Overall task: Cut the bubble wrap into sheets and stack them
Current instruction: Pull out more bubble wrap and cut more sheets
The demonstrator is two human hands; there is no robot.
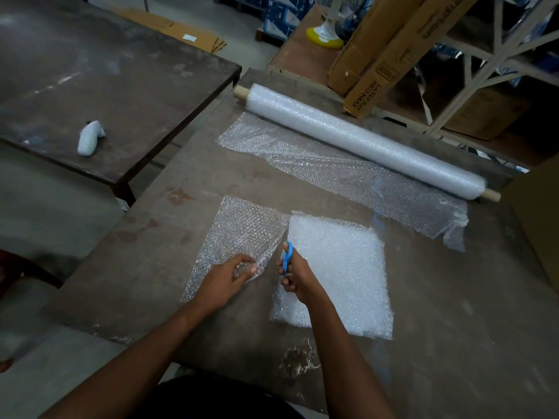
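A long bubble wrap roll (363, 140) lies across the far side of the brown table (453, 297), with a loose length (332, 167) unrolled toward me. A thick white stack of cut sheets (341, 267) lies in front of me. Left of it lies a thin single sheet (239, 234). My left hand (227, 276) pinches that sheet's near right edge and lifts it. My right hand (296, 276) grips blue-handled scissors (287, 255), whose blades point away from me along the sheet's right edge, between sheet and stack.
A second dark table (90, 71) stands to the left with a small white wrapped object (89, 137) on it. Tall cardboard boxes (393, 46) and a metal rack (484, 62) stand behind the roll. Another box (541, 225) is at the right edge.
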